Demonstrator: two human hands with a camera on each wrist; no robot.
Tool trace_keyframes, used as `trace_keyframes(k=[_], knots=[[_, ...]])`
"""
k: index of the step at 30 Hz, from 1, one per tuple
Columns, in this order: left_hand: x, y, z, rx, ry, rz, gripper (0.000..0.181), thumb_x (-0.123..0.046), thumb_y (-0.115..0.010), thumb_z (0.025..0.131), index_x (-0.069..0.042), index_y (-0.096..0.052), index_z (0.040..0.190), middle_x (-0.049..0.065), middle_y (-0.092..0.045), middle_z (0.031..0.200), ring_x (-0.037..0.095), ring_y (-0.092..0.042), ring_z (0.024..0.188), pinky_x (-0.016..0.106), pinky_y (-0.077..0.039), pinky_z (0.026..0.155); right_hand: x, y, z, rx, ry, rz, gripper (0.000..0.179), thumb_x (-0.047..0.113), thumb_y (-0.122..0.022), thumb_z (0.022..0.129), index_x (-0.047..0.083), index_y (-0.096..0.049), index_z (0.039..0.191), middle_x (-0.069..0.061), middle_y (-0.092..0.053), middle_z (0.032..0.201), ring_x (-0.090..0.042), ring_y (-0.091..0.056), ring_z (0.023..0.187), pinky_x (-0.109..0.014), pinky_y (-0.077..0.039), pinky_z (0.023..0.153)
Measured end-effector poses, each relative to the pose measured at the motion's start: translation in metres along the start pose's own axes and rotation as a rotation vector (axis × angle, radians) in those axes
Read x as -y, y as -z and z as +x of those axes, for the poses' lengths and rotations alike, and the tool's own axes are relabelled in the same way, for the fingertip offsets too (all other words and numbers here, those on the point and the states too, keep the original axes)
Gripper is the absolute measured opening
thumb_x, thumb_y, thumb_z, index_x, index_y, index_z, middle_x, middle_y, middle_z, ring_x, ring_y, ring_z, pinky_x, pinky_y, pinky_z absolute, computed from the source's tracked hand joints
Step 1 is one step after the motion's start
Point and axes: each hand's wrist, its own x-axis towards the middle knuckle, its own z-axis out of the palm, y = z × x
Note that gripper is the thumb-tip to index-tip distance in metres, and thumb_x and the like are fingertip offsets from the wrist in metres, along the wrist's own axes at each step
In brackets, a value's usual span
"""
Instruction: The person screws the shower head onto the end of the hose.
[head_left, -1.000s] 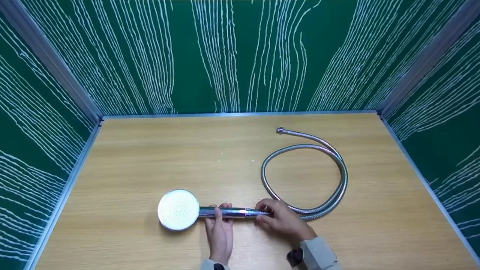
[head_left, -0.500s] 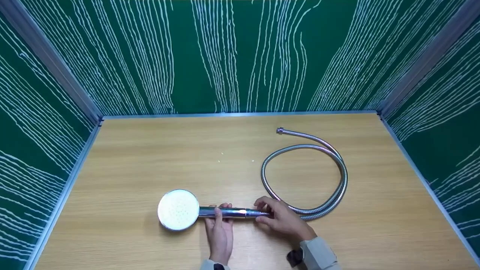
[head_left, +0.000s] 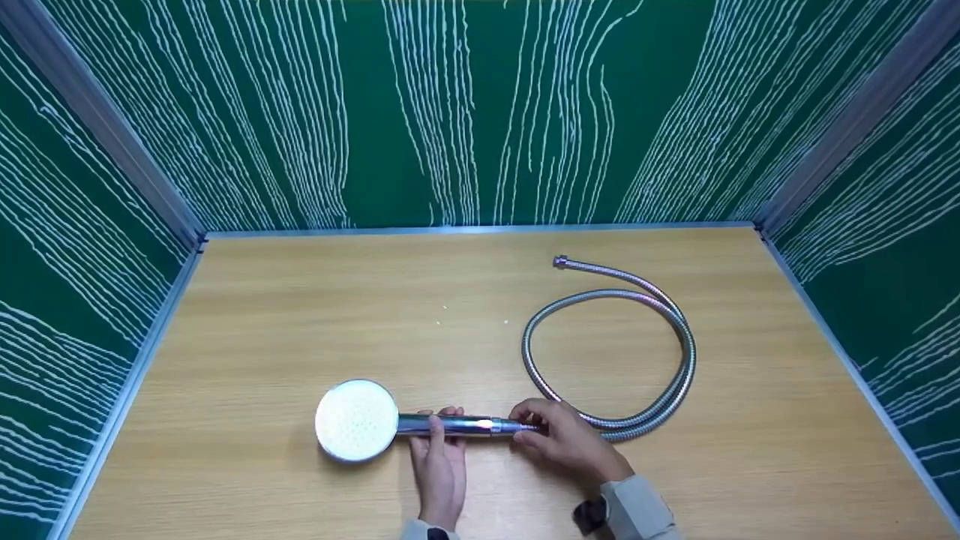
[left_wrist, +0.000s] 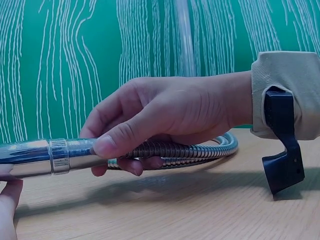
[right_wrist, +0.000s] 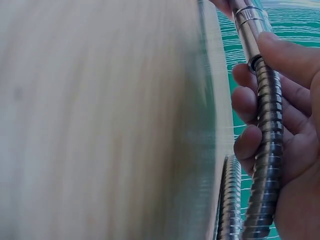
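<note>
A chrome hand shower lies across the front of the table, its round white-faced head [head_left: 357,421] at the left. My left hand [head_left: 441,472] holds its handle [head_left: 474,425], thumb on top and fingers behind and below. My right hand [head_left: 570,442] pinches the smooth conical connector [left_wrist: 82,154] where the shower hose [head_left: 688,352] meets the handle's end. In the right wrist view, thumb and fingers curl round the connector and the ribbed hose just below it. The hose runs from there into a loose coil on the table.
The hose's other end, with a metal nut [head_left: 560,261], lies toward the back of the wooden table [head_left: 315,300]. Green panels [head_left: 367,112] with wavy white lines stand at the back and both sides, edged by metal rails. Several tiny pale specks dot the tabletop.
My right hand's fingers lift slightly and settle back at the connector. The left hand, shower head and hose coil stay in place.
</note>
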Motion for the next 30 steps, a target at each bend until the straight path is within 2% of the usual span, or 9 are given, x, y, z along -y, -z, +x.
trace_keyframes(k=[11, 17, 22, 30], knots=[[-0.0006, 0.0004, -0.0010, 0.005, -0.004, 0.025, 0.022, -0.020, -0.039, 0.102, -0.010, -0.028, 0.117, 0.006, -0.050, 0.107, 0.019, -0.055, 0.106, 0.034, -0.044, 0.100, 0.0016, 0.0002, 0.0019, 0.002, 0.055, -0.052, 0.018, 0.026, -0.060, 0.094, 0.014, -0.068, 0.105, 0.008, -0.065, 0.087, -0.001, -0.052, 0.073, -0.018, -0.045, 0.067], [-0.0017, -0.0001, -0.0003, -0.007, 0.012, 0.025, 0.020, -0.019, -0.037, 0.103, -0.010, -0.027, 0.117, 0.006, -0.051, 0.107, 0.018, -0.055, 0.106, 0.033, -0.044, 0.100, 0.0014, 0.0000, 0.0012, 0.003, 0.010, -0.031, 0.025, 0.029, -0.063, 0.092, 0.015, -0.060, 0.113, 0.006, -0.064, 0.099, -0.008, -0.056, 0.084, -0.021, -0.046, 0.074], [-0.0020, 0.0002, -0.0004, -0.011, 0.015, 0.025, 0.021, -0.019, -0.038, 0.103, -0.011, -0.026, 0.118, 0.006, -0.051, 0.107, 0.019, -0.054, 0.107, 0.034, -0.043, 0.101, 0.0016, -0.0005, 0.0015, -0.013, 0.040, -0.010, 0.040, 0.023, -0.072, 0.085, 0.015, -0.052, 0.119, 0.004, -0.062, 0.107, -0.012, -0.057, 0.089, -0.024, -0.047, 0.078], [-0.0012, 0.0011, -0.0001, -0.003, 0.018, 0.023, 0.022, -0.021, -0.040, 0.102, -0.012, -0.027, 0.118, 0.005, -0.051, 0.107, 0.019, -0.054, 0.107, 0.034, -0.044, 0.100, -0.0011, -0.0025, 0.0012, -0.053, 0.118, -0.017, 0.029, 0.016, -0.073, 0.083, 0.022, -0.059, 0.109, 0.008, -0.062, 0.100, -0.009, -0.054, 0.087, -0.022, -0.045, 0.076]])
